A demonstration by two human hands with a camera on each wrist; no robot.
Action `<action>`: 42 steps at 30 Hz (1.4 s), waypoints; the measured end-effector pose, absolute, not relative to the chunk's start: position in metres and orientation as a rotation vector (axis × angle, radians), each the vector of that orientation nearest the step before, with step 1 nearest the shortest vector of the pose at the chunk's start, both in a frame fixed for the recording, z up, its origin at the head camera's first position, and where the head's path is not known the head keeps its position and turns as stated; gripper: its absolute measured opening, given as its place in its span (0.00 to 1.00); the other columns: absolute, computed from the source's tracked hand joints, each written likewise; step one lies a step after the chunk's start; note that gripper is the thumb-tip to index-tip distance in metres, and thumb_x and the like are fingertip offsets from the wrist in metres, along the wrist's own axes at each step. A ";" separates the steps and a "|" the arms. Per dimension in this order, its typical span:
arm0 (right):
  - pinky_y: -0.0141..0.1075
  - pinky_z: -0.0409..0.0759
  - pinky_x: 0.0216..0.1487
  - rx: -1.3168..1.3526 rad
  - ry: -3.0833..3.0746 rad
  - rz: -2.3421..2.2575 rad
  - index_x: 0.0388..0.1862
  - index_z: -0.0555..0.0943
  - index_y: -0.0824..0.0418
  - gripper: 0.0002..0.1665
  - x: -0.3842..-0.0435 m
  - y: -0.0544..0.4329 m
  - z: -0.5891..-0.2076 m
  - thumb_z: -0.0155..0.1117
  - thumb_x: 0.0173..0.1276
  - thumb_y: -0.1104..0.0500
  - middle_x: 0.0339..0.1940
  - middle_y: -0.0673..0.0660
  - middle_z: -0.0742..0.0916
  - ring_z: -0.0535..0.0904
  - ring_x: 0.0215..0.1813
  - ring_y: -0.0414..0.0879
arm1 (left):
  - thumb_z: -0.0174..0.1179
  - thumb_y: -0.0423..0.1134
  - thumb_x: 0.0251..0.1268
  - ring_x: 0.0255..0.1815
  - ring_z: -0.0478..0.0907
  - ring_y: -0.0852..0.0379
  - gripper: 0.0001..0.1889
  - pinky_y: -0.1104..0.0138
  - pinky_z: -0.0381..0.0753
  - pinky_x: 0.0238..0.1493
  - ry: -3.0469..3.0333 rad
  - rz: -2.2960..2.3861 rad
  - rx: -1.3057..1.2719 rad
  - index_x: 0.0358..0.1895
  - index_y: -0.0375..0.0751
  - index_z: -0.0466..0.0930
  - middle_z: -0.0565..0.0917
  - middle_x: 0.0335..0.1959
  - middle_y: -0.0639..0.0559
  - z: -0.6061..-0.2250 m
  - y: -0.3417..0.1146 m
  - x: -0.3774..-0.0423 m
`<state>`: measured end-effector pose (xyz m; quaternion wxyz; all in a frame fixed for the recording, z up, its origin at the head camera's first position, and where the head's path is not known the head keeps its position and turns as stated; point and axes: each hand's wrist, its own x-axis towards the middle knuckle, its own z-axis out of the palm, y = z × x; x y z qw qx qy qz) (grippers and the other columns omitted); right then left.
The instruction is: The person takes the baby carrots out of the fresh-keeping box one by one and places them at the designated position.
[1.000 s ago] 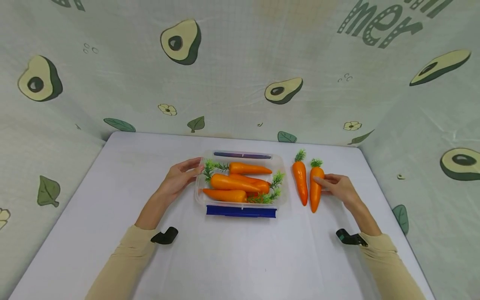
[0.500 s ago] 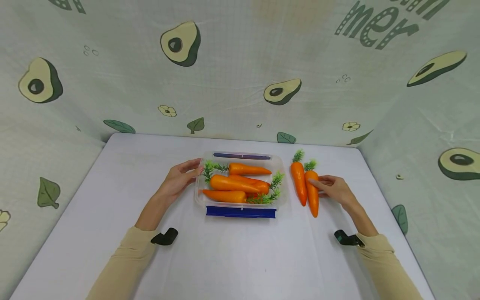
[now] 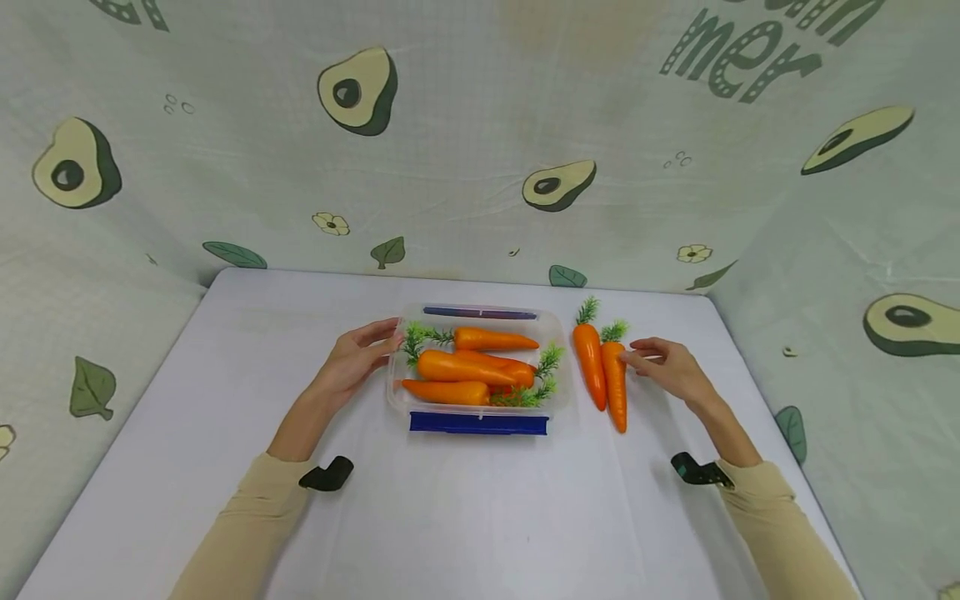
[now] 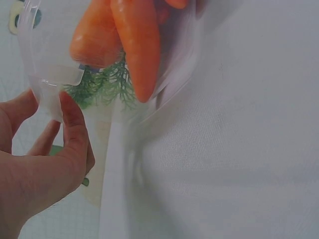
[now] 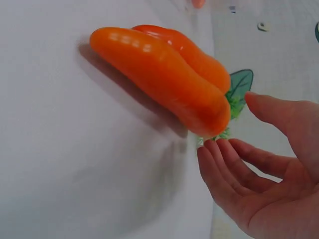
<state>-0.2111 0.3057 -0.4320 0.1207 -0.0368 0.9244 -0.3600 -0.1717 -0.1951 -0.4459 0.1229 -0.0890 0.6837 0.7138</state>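
A clear plastic food container with blue clips on its long sides holds several orange carrots with green tops. At its left end my left hand pinches a clear clip between thumb and fingers, as the left wrist view shows. To the right of the container, two carrots lie side by side on the table: a left one and a right one, tops toward the back. My right hand is beside the right carrot, fingers loose and thumb apart, gripping nothing; the right wrist view shows its fingertips near the carrot's top end.
The white table ends at the back against a hanging cloth printed with avocados, leaves and flowers. The same cloth hangs along the left and right sides. Bare tabletop lies in front of the container.
The right hand has pushed the right carrot leftward until it lies against the other carrot, then loosened its fingers from it. The left hand stays at the container.
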 end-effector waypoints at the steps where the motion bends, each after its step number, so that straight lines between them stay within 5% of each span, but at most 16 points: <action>1: 0.50 0.83 0.58 -0.119 2.707 -1.051 0.69 0.72 0.73 0.38 -0.211 0.304 -0.429 0.61 0.78 0.43 0.62 0.73 0.81 0.84 0.54 0.62 | 0.64 0.40 0.75 0.63 0.74 0.52 0.30 0.74 0.79 0.57 1.992 2.085 -0.261 0.76 0.39 0.69 0.69 0.74 0.42 -0.446 -0.195 -0.172; 11: 0.59 0.80 0.61 -0.296 2.770 -1.037 0.67 0.74 0.73 0.32 -0.219 0.282 -0.405 0.62 0.79 0.49 0.62 0.72 0.81 0.77 0.62 0.67 | 0.63 0.41 0.75 0.66 0.72 0.48 0.31 0.74 0.79 0.57 1.994 2.087 -0.258 0.76 0.38 0.68 0.68 0.74 0.42 -0.447 -0.196 -0.173; 42: 0.57 0.79 0.63 -0.882 2.633 -1.193 0.62 0.78 0.74 0.24 -0.216 0.173 -0.378 0.69 0.72 0.62 0.58 0.69 0.84 0.82 0.58 0.62 | 0.64 0.42 0.75 0.62 0.75 0.53 0.31 0.72 0.80 0.58 1.996 2.079 -0.249 0.76 0.38 0.68 0.69 0.73 0.43 -0.447 -0.195 -0.172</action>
